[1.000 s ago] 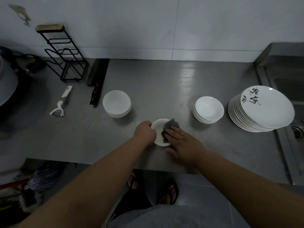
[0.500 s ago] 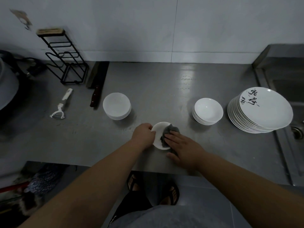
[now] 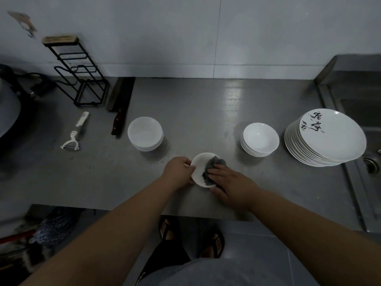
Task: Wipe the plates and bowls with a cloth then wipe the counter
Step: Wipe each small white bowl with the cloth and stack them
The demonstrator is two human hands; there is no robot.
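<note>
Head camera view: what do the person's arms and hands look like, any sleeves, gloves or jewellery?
The left forearm and right forearm are bare down to the frame's bottom edge; no sleeve shows. The left hand and right hand are ungloved, with no ring, watch or band visible in the dim light. Below them show a grey top, dark trousers or shorts and dark open-toed sandals.

Small dish [image 3: 201, 164] sits front centre on the bench [image 3: 206, 112], with the cloth [image 3: 214, 163] in its right half. Left hand [image 3: 177, 172] grips the dish's left rim; right hand [image 3: 231, 182] lies flat on the cloth. Bowl stack [image 3: 144, 133] is behind-left of the dish and shallow-bowl stack [image 3: 259, 139] behind-right. Plate stack [image 3: 329, 135] is further right, at the sink [image 3: 360, 112] edge. Cleaver [image 3: 120, 108] lies behind the bowl stack, peeler [image 3: 75, 134] to its left. Wire rack [image 3: 78, 73] stands back left against the wall.
</note>
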